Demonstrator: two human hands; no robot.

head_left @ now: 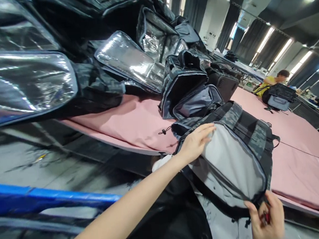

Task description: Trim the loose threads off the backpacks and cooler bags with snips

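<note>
A dark camouflage backpack (257,140) leans at the edge of the pink-covered table, its compartment unzipped and the pale grey lining (232,157) showing. My left hand (199,142) lies over the upper left rim of the opening, fingers bent onto the lining's edge and thumb hidden. At the lower right corner, my right hand (268,216) pinches the rim between thumb and fingers. A small red object (265,218), too covered to name, shows inside that hand. Short straps or zip pulls dangle beside it.
Several bags with silver foil lining (132,58) are piled at the left and back of the pink table (296,152). Another open dark bag (184,80) stands just behind. A blue rail (43,194) runs at lower left. A person in yellow (268,82) sits beyond with a bag.
</note>
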